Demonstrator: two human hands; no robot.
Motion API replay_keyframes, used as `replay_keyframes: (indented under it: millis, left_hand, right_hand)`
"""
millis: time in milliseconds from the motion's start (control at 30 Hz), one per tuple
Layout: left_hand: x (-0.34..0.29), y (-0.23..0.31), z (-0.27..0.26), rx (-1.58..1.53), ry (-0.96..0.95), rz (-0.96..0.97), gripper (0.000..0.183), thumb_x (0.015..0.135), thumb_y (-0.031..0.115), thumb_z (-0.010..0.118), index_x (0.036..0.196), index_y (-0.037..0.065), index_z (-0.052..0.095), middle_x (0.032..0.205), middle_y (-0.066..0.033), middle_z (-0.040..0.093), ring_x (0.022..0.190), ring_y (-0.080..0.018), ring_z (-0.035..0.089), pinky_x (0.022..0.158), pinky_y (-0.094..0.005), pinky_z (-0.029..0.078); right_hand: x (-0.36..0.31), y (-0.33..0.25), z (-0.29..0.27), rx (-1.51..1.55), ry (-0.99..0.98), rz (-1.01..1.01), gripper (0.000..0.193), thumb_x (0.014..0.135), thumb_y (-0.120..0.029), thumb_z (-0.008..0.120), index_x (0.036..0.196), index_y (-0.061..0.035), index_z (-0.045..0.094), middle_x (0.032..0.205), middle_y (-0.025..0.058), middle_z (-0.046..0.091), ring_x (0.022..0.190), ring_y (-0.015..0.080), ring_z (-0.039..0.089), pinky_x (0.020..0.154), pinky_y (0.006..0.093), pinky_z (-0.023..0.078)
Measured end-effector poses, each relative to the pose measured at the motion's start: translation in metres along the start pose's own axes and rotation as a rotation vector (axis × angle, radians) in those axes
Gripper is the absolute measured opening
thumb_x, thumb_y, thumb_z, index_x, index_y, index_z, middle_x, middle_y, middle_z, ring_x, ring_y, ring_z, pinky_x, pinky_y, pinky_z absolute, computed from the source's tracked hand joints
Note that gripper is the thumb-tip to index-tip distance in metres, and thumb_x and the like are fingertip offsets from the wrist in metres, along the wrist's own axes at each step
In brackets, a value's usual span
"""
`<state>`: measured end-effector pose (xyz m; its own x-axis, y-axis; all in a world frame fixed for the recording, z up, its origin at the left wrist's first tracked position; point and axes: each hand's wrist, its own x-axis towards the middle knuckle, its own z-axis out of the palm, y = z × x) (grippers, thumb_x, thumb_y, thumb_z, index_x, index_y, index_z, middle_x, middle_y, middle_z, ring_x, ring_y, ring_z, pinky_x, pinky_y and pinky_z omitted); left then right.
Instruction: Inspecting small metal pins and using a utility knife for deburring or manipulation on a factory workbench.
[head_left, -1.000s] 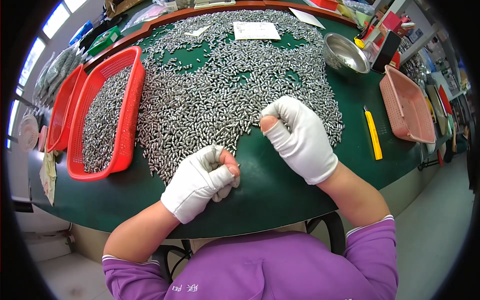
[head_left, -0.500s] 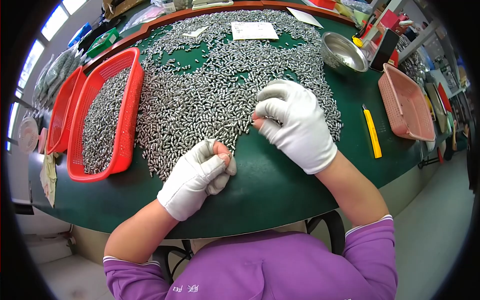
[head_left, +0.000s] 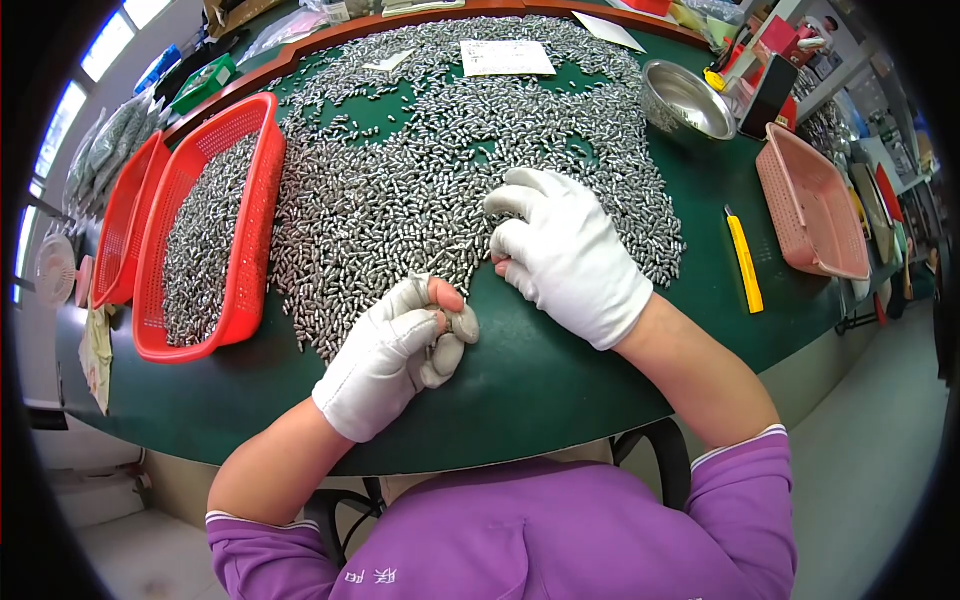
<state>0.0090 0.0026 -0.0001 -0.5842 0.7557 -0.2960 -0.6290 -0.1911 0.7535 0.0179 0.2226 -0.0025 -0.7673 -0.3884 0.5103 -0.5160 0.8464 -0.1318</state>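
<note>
Small silvery metal parts (head_left: 370, 190), short and rounded like little capsules, cover much of the green table (head_left: 530, 400) in one thin, spread layer. My left hand (head_left: 385, 355), in a white glove with bare thumb and index tips, is closed at the near edge of the layer. Its fingertips press together, and anything small between them is too hidden to name. My right hand (head_left: 570, 255), also gloved, reaches palm-down over the near right edge of the parts. Its fingers are curled in toward the bare thumb tip, and what they pinch is hidden.
A red plastic basket (head_left: 262, 240) of similar parts stands left, with another red basket (head_left: 125, 230) beyond it. On the right are a steel bowl (head_left: 690, 100), a yellow cutter (head_left: 744, 262) and a pink basket (head_left: 815, 205). A white paper slip (head_left: 507, 58) lies on the parts.
My right hand has moved a little left and nearer to my left hand, over the parts. My left hand stays in place, its thumb and fingers shifting slightly.
</note>
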Motion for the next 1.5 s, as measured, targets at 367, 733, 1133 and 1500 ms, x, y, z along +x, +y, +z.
replay_keyframes:
  millis: [367,733,1133,1500]
  left_hand:
    - [-0.001,0.005,0.004,0.156,0.067,-0.099,0.02,0.094,0.023,0.059,0.104,0.007,0.053,0.082,-0.002,0.057,0.057,-0.0043,0.044,0.05,-0.0172,0.032]
    - [-0.001,0.004,0.007,0.147,0.116,-0.068,0.021,0.094,0.029,0.056,0.098,0.009,0.053,0.081,-0.0016,0.055,0.056,-0.005,0.04,0.05,-0.0178,0.031]
    - [0.001,0.002,0.001,0.081,0.088,-0.061,0.013,0.097,0.024,0.052,0.099,0.011,0.053,0.08,0.0005,0.055,0.058,-0.0056,0.041,0.052,-0.018,0.032]
    - [0.01,0.0,-0.007,0.105,-0.184,-0.028,0.015,0.092,0.022,0.06,0.097,0.012,0.05,0.077,0.0009,0.044,0.057,-0.0057,0.033,0.053,-0.019,0.03]
  right_hand:
    - [0.005,-0.019,-0.004,0.507,0.154,-0.152,0.022,0.062,-0.011,0.076,0.075,-0.0078,0.059,0.091,0.0079,0.063,0.095,0.0335,0.061,0.075,0.0425,0.05]
    - [0.004,-0.012,-0.007,0.548,0.207,-0.058,0.014,0.067,-0.004,0.071,0.08,-0.003,0.065,0.086,0.0102,0.064,0.079,0.0293,0.062,0.069,0.0372,0.052]
    - [0.005,-0.014,-0.013,0.402,0.208,-0.241,0.023,0.056,-0.001,0.07,0.077,-0.0055,0.064,0.086,0.0082,0.062,0.08,0.0298,0.063,0.065,0.0385,0.052]
    - [-0.001,-0.015,0.002,0.033,0.189,-0.246,0.014,0.067,-0.013,0.065,0.079,-0.0073,0.064,0.093,0.0063,0.063,0.09,0.0257,0.06,0.077,0.0379,0.049]
